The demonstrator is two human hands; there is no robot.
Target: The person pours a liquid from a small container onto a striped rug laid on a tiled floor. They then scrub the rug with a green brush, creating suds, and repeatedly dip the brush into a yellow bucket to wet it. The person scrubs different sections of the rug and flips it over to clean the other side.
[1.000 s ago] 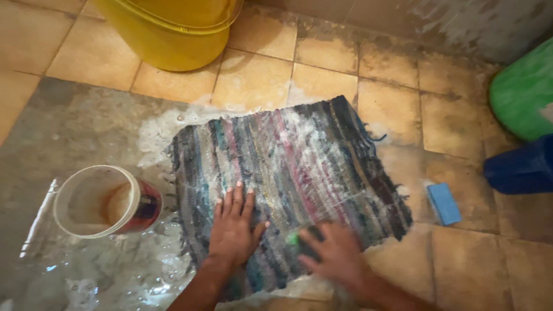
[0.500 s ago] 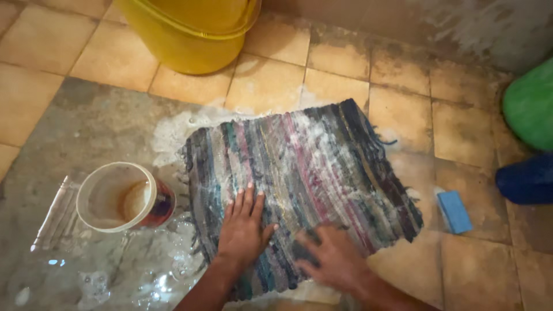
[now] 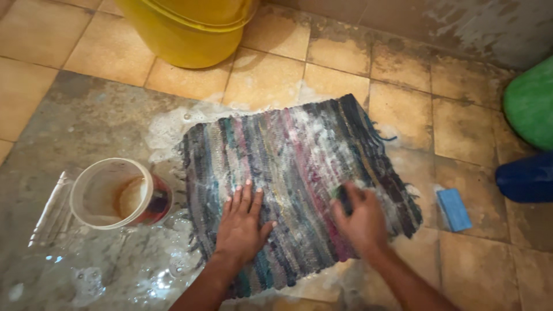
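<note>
A wet, soapy striped rag rug (image 3: 299, 155) in dark, pink and green bands lies flat on the tiled floor. My left hand (image 3: 242, 222) presses flat on its near left part, fingers spread. My right hand (image 3: 360, 219) is closed around a small dark scrubbing brush (image 3: 344, 197) with a green edge, held against the rug's right side. Most of the brush is hidden under my fingers.
A small white tub (image 3: 115, 193) lies tipped on its side left of the rug on wet, foamy floor. A yellow bucket (image 3: 190, 29) stands at the back. A blue soap bar (image 3: 453, 208) rests right of the rug, near a green object (image 3: 530, 103) and a blue one (image 3: 527, 177).
My right hand has moved the brush from the rug's near edge up and rightward across it. My left hand has stayed pressed in place.
</note>
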